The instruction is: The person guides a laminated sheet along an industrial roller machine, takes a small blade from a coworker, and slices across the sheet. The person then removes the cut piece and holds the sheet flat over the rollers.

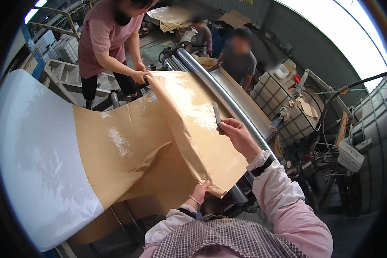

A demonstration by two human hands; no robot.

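Note:
A wide sheet of glossy brown paper (120, 142) stretches across the middle, with a rolled or folded edge (176, 116) running toward me. My left hand (198, 192) is closed on the near end of that fold. Raised over the brown sheet, my right hand (238, 134) pinches a flat grey blade (216, 112), which points up and away. Whether the blade touches the paper I cannot tell. At the far end of the fold, a co-worker in a pink top (103, 38) grips the same edge with hands (140, 74) close together.
Shiny metal rollers (221, 92) lie just right of the brown sheet. A white sheet (43, 159) curves down at the left, joining the brown paper. Another person (238, 58) stands beyond the rollers, with someone else behind. A caged white tank (284, 103) stands at right.

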